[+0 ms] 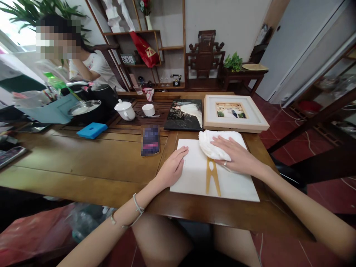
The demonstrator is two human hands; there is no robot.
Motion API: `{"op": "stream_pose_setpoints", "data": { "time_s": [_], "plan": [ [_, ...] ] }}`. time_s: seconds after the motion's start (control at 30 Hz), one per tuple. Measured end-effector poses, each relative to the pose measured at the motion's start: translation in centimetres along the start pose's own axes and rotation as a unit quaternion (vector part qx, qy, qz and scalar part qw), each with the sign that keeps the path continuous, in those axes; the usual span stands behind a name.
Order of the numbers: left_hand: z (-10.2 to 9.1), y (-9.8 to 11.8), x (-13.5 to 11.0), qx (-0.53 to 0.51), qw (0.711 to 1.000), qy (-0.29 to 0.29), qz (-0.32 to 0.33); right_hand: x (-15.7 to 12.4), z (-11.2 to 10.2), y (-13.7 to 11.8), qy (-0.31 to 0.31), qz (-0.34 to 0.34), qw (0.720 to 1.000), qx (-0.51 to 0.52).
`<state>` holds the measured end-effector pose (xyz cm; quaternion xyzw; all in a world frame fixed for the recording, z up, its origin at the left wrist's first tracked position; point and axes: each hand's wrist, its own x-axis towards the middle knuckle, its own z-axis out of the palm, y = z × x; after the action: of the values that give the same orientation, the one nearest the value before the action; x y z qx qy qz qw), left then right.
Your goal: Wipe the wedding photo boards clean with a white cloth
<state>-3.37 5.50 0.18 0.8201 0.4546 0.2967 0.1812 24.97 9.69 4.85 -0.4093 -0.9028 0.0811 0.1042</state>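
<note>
In the head view, your left hand [172,167] lies flat and open on the left edge of the white board [191,181], holding nothing. Your right hand [235,157] is open too, pressing flat on the white cloth [214,146] at the board's 1 o'clock corner. The framed picture [233,112] sits at 12 o'clock from the cloth, and the phone [150,141] at 9 o'clock.

White board [191,178]: square, plain, lying flat at the near edge of the worktop [97,155], slightly skewed. Down its middle, a tan strut [207,181], flat against the surface, forked toward 6 o'clock. White cloth [213,146]: soft, crumpled, bunched on the board's 1 o'clock part, spilling just past the far edge.
</note>
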Motion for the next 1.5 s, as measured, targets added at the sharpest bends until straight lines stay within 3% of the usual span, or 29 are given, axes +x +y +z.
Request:
{"op": "stream_pose_setpoints", "data": {
  "time_s": [0.1, 0.23, 0.33, 0.4, 0.53, 0.67, 0.73, 0.8, 0.9, 1.0, 1.1, 1.17, 1.23, 1.37, 1.5],
  "plan": [
    [0.0, 0.0, 0.0, -0.002, 1.000, -0.001, -0.003, -0.5, 0.1, -0.4, -0.012, 0.011, 1.000, -0.012],
    [0.0, 0.0, 0.0, -0.003, 1.000, -0.002, -0.006, -4.7, -1.0, -4.6, -0.066, 0.052, 0.996, -0.017],
    [0.0, 0.1, 0.0, 0.000, 1.000, -0.002, -0.004, -8.2, -2.5, -7.4, -0.088, 0.007, 0.996, -0.008],
    [0.0, 0.1, 0.0, 0.000, 1.000, -0.001, -0.001, -9.1, -3.5, -7.7, -0.102, -0.022, 0.995, 0.009],
    [0.0, 0.0, 0.0, 0.000, 1.000, 0.001, 0.000, -6.3, -3.8, -4.1, -0.098, -0.005, 0.992, 0.077],
    [0.0, 0.0, -0.1, 0.003, 1.000, 0.001, 0.000, -2.3, -1.5, 0.9, -0.027, -0.023, 0.992, 0.120],
    [0.0, 0.0, -0.1, 0.002, 1.000, 0.001, -0.001, -1.6, -0.1, 2.2, 0.015, -0.007, 0.994, 0.112],
    [0.0, 0.0, -0.1, 0.000, 1.000, 0.000, -0.005, -2.0, 0.6, 2.0, 0.047, 0.018, 0.994, 0.100],
    [-0.1, 0.1, 0.0, -0.004, 1.000, -0.003, -0.010, -3.9, 0.4, -0.7, 0.043, 0.018, 0.993, 0.110],
    [-0.1, 0.2, 0.1, -0.005, 1.000, -0.005, -0.009, -6.4, -1.0, -4.3, -0.018, -0.001, 0.990, 0.141],
    [-0.1, 0.2, 0.1, -0.006, 1.000, -0.005, -0.008, -7.7, -2.0, -5.7, -0.085, -0.029, 0.978, 0.186],
    [-0.1, 0.2, 0.0, -0.007, 1.000, -0.003, -0.009, -7.6, -1.9, -4.9, -0.080, -0.044, 0.973, 0.213],
    [-0.1, 0.2, 0.0, -0.007, 1.000, -0.003, -0.010, -6.6, -1.1, -3.2, -0.021, -0.034, 0.976, 0.214],
    [-0.1, 0.2, 0.0, -0.001, 1.000, -0.007, -0.008, -3.6, 0.6, -0.1, 0.109, 0.051, 0.978, 0.172],
    [-0.2, 0.3, 0.1, -0.001, 1.000, -0.007, -0.011, -1.6, 1.3, -0.1, 0.122, 0.077, 0.977, 0.156]
  ]
}}
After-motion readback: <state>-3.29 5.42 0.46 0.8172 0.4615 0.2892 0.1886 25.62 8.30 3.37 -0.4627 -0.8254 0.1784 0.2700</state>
